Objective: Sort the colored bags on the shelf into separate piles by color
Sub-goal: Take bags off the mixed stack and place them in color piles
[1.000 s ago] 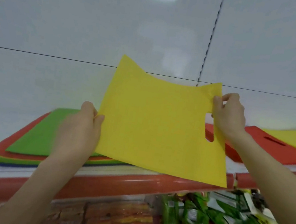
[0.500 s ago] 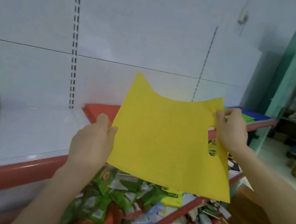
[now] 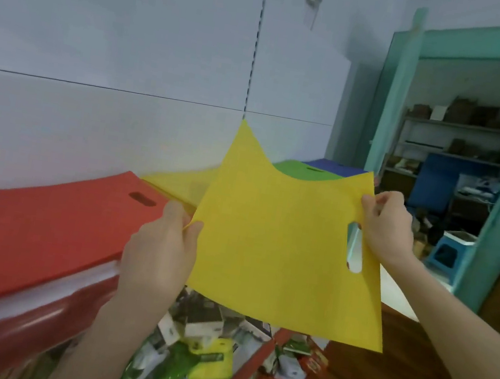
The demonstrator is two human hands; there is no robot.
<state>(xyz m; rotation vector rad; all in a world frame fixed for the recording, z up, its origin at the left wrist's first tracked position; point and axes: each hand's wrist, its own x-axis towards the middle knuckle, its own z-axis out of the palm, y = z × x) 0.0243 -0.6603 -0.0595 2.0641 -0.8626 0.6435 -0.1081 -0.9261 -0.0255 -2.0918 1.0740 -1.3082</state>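
I hold a flat yellow bag (image 3: pixel 279 245) up in front of the shelf, above its front edge. My left hand (image 3: pixel 161 250) pinches its left edge, thumb on the front. My right hand (image 3: pixel 387 226) grips the right edge near the cut-out handle. On the shelf behind lie separate piles: a red pile (image 3: pixel 36 222) at the left, a yellow pile (image 3: pixel 178 182) partly hidden by the held bag, then a green pile (image 3: pixel 300 171) and a blue pile (image 3: pixel 333 166) farther right.
The shelf has a red front rail (image 3: pixel 26 331) and a white back panel. Below it, a lower shelf holds several snack packets (image 3: pixel 204 354). A teal door frame (image 3: pixel 496 226) at the right opens onto a storeroom with a blue stool (image 3: pixel 445 252).
My view and both hands have swung right along the shelf with the yellow bag. The mixed stack at the left has left the view; the sorted red, yellow, green and blue piles now show.
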